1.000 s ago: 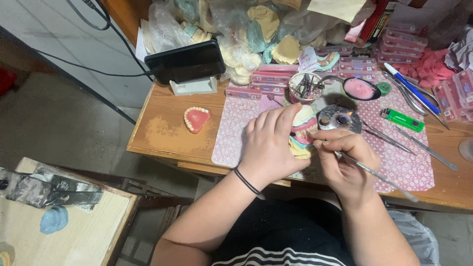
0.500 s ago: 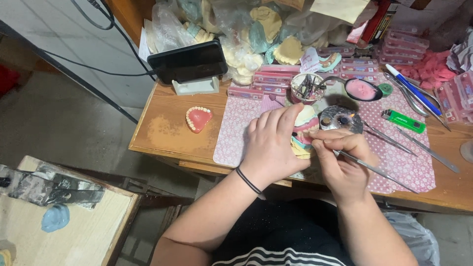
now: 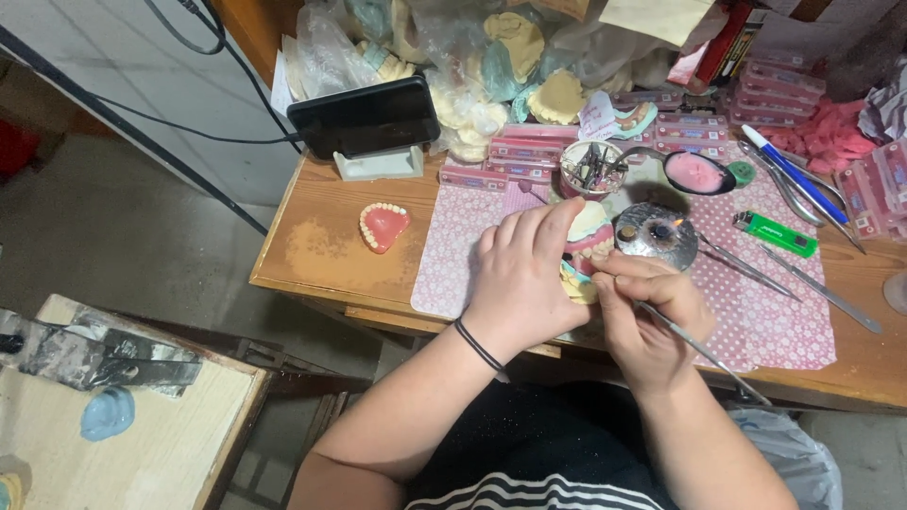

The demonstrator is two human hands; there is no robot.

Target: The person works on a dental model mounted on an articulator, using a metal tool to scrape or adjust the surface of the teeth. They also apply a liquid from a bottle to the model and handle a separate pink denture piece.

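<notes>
Denture work at a cluttered wooden bench

A pink denture (image 3: pixel 384 227) lies alone on the bare wood at left; further right the left hand (image 3: pixel 525 281) curls closed around a dental model (image 3: pixel 588 236) over the patterned mat (image 3: pixel 453 255), and just beside it the right hand (image 3: pixel 650 312) pinches a thin metal tool (image 3: pixel 704 351), tip touching the model

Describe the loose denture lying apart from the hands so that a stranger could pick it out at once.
Start at the wooden table, then the dark phone on its stand. Just below it, on bare wood left of the patterned mat, lies a denture: red-pink base, arch of pale teeth, alone and untouched.
</notes>
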